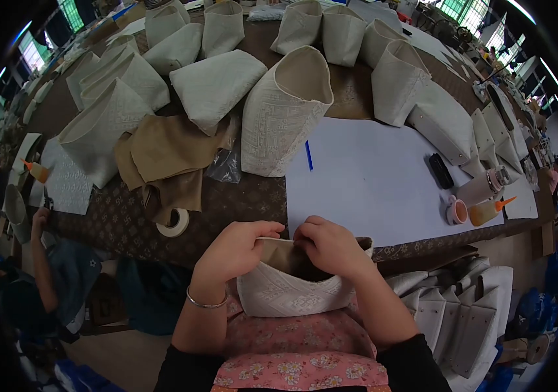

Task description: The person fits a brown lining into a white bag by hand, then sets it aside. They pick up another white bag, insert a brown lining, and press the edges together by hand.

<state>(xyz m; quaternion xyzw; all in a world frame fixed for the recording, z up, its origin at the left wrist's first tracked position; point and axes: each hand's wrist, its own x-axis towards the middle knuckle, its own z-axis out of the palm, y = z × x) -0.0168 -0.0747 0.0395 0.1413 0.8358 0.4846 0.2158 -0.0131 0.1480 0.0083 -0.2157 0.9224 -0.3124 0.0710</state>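
Note:
My left hand [234, 250] pinches the near-left rim of a white embroidered fabric shell [292, 294] held over my lap. A silver bangle circles that wrist. My right hand [332, 247] grips the same shell at its upper right rim, with the fingers tucked inside against the tan lining. The shell stands with its opening upward, just below the table's front edge [240, 251].
Many finished white shells [283, 111] stand across the table. Tan fabric pieces [168, 153], a tape roll [174, 224], a blue pen [308, 155], white paper [370, 183], glue bottles [491, 209] and a black object [440, 170] lie there. Another person [57, 274] sits at left. Stacked shells [462, 313] stand at right.

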